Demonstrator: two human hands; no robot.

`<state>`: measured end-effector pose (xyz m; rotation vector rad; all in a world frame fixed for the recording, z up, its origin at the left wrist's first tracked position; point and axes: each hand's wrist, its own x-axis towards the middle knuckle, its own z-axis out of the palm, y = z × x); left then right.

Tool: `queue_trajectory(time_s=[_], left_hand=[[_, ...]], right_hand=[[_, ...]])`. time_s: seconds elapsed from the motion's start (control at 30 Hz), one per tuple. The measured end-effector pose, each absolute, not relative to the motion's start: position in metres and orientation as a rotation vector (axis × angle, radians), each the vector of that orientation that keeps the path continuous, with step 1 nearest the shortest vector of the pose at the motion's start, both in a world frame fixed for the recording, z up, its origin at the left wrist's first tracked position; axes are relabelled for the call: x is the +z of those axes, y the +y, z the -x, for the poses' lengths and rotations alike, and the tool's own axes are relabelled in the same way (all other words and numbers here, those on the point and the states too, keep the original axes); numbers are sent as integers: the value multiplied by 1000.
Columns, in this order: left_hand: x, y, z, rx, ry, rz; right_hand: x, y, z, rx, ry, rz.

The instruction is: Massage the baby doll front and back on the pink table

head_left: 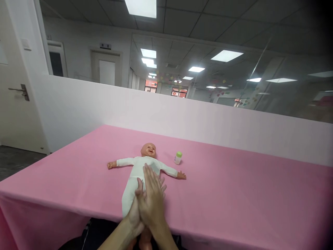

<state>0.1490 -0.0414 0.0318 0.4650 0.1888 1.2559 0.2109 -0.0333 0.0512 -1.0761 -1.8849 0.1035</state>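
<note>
My right hand (153,199) lies palm to palm against my left hand (134,215), its fingers stretched out and pointing away from me. Behind it most of the left hand is hidden; a few left fingertips show past its right edge, spread a little. Nothing can be seen held between the palms. Below and beyond the hands, a baby doll (142,167) in a white suit lies on its back with arms spread. Its head points to the far side, and its lower body is partly covered by my hands. Right of its head stands a small bottle (178,159) with a green cap.
A pink cloth (234,194) covers the table and hangs over its front edge. Along the table's far side runs a low white wall (203,119) with glass above it. To the left is a door (18,104) with a metal handle.
</note>
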Motion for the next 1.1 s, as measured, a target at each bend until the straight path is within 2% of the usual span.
queue_trajectory(time_s=[0.07, 0.23, 0.33, 0.53, 0.73, 0.9, 1.1], left_hand=[[37, -40, -142, 1160, 210, -460], [47, -17, -128, 1187, 210, -511], [49, 5, -124, 1205, 276, -589], [62, 79, -105, 1307, 716, -996], [65, 166, -92, 1487, 1266, -1534], [64, 204, -96, 1258, 1676, -1649], [60, 223, -102, 1104, 1660, -1795]], right_hand=[[45, -22, -218, 192, -1781, 1138], [12, -40, -209, 325, -1711, 1049], [21, -43, -208, 418, -1750, 960], [61, 47, -248, 571, -1548, 1024], [52, 160, -284, 565, -1492, 1271], [38, 214, -287, 568, -1470, 1315], [26, 248, -276, 688, -1403, 1246]])
